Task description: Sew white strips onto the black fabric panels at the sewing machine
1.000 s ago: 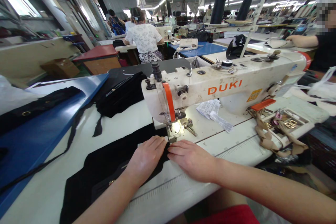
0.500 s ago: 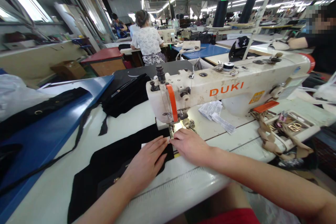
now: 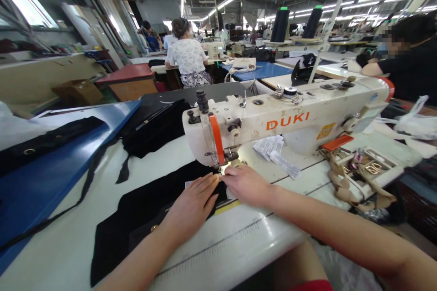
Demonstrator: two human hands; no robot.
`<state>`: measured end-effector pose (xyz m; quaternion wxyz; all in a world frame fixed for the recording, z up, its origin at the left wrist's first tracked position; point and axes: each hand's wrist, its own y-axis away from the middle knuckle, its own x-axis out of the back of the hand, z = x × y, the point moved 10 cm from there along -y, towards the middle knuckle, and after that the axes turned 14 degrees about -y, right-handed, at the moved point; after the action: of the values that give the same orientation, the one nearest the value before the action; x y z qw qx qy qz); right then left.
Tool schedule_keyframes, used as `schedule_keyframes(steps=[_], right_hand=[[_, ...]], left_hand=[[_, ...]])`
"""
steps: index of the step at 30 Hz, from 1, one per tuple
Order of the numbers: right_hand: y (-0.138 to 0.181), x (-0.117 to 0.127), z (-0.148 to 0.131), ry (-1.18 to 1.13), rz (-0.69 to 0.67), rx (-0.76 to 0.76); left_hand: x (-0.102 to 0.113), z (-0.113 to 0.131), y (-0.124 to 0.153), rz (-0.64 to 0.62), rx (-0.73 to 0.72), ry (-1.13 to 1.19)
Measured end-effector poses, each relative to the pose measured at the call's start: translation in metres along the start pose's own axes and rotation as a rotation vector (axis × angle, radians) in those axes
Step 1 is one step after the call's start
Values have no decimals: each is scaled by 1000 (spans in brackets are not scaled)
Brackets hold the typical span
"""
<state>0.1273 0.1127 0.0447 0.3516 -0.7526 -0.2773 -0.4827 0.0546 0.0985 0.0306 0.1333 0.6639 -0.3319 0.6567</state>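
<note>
A black fabric piece (image 3: 119, 223) lies flat on the white machine table, its right end beneath the head of the sewing machine (image 3: 252, 118). My left hand (image 3: 193, 204) rests on the fabric with fingers stretched out. A small white label (image 3: 188, 184) shows at the far side of these fingers, mostly covered by them. Close to the presser foot, the fingers of my right hand (image 3: 247, 186) are pinched together at the label's right end, touching my left fingertips. A gold-coloured fitting (image 3: 154, 228) on the fabric shows beside my left wrist.
Printed labels (image 3: 273, 150) lie under the machine arm. A tray (image 3: 385, 168) with metal rings and tan straps is on the right. More black fabric pieces (image 3: 157, 127) lie behind on the left, beside a blue surface (image 3: 68, 173). Other people sit farther off.
The view has shifted slightly, so the machine appears farther left. Both hands have edged closer to the presser foot with the fabric, and less of the label shows.
</note>
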Motion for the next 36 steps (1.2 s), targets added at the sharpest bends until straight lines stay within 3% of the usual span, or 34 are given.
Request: schedule_keyframes(steps=[14, 36], right_hand=[[-2, -4, 6, 6, 27, -10], [1, -4, 3, 9, 77, 32]], left_hand=[[-5, -3, -6, 5, -43, -19], [-8, -15, -11, -10, 9, 31]])
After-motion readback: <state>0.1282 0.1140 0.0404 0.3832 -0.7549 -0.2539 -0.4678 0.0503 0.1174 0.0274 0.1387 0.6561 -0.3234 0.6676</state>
